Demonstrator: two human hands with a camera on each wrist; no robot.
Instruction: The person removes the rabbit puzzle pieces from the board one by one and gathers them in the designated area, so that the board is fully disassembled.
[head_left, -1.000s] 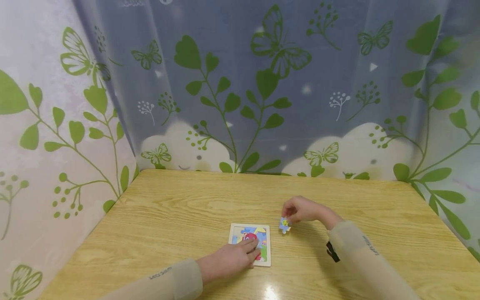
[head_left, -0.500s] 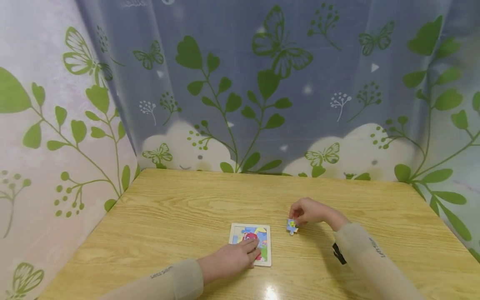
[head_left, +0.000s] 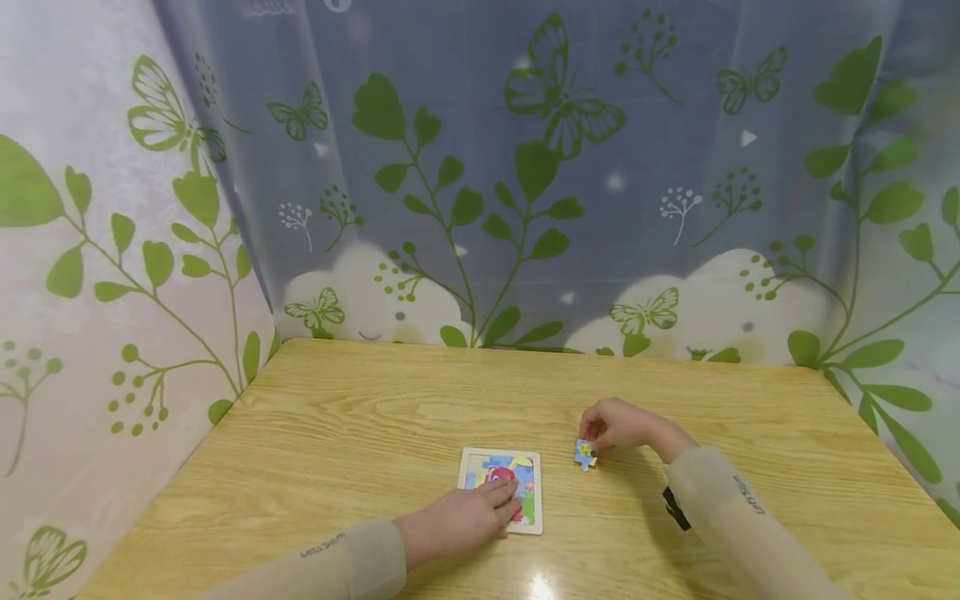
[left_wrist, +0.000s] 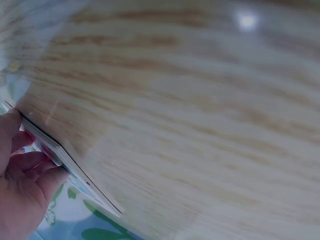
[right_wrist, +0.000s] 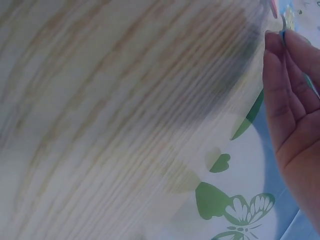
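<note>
Pinched between the thumb and fingers of the right hand (head_left: pixel 615 423): a puzzle piece (head_left: pixel 584 452), at 2 o'clock from the framed puzzle (head_left: pixel 537 493). Impossible to tell whether touching the tabletop (head_left: pixel 337 417). Small and flat, light blue with a yellow-green motif, a rounded knob at 6 o'clock, a fleck of orange at 4; thin when seen nearly edge-on from the right wrist.

Laid over the lower part of the framed puzzle, from 7 o'clock: the left hand (head_left: pixel 459 521), fingers loosely extended across the picture, clasping nothing. Square in outline, with a smooth, pale border; inside, a red figure with a white eye, yellow at 1 o'clock, green at 4, blue near 11, pale beige near 10.

Underneath, streaky yellowish wood grain, glossy, with bright glare at 5 o'clock. On both forearms, beige sleeves (head_left: pixel 367 554) with dark lettering. At 12 o'clock, a softly creased grey-blue backdrop (head_left: pixel 450 133), printed with green leaves, butterflies and white clouds.
</note>
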